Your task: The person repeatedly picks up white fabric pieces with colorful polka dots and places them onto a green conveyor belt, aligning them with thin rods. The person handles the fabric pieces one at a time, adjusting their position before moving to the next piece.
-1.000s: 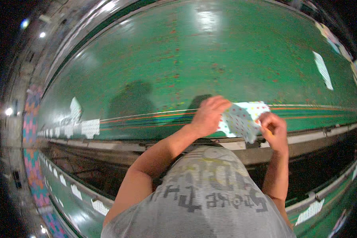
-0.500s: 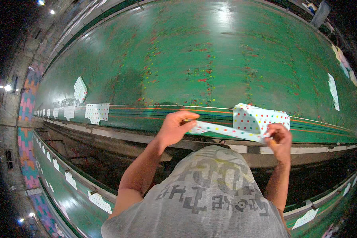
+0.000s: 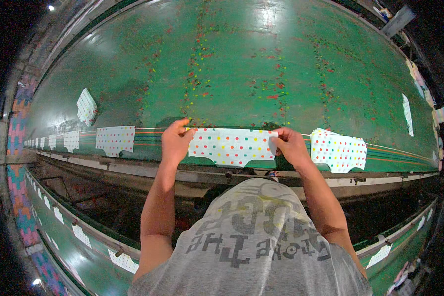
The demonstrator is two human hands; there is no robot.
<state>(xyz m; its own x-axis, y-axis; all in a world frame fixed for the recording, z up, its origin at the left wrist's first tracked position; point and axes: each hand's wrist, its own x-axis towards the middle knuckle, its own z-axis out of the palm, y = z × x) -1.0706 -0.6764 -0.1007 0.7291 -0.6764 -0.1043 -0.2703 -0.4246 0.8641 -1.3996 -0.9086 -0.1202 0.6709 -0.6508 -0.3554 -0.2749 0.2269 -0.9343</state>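
Observation:
A white cut fabric piece with coloured polka dots (image 3: 232, 146) is spread along the near edge of the long green table (image 3: 241, 64), its two curved cut-outs toward me. My left hand (image 3: 178, 140) pinches its upper left corner. At the upper right corner, my right hand (image 3: 292, 146) holds it between thumb and fingers. Just right of that hand lies a stack of similar dotted pieces (image 3: 339, 150), slightly fanned at the top. Another dotted piece (image 3: 115, 140) lies flat to the left, on the same striped edge band.
More dotted pieces (image 3: 71, 141) run in a row to the far left. A small dotted stack (image 3: 87, 107) sits farther in on the left, a white piece (image 3: 407, 114) at the right. Behind me stands another green table with pieces (image 3: 123, 260). A metal rail (image 3: 212, 173) borders the near edge.
The fabric piece has gone from a narrow strip held near my body to lying open along the table edge. Both hands have moved left and up with it, off the stack.

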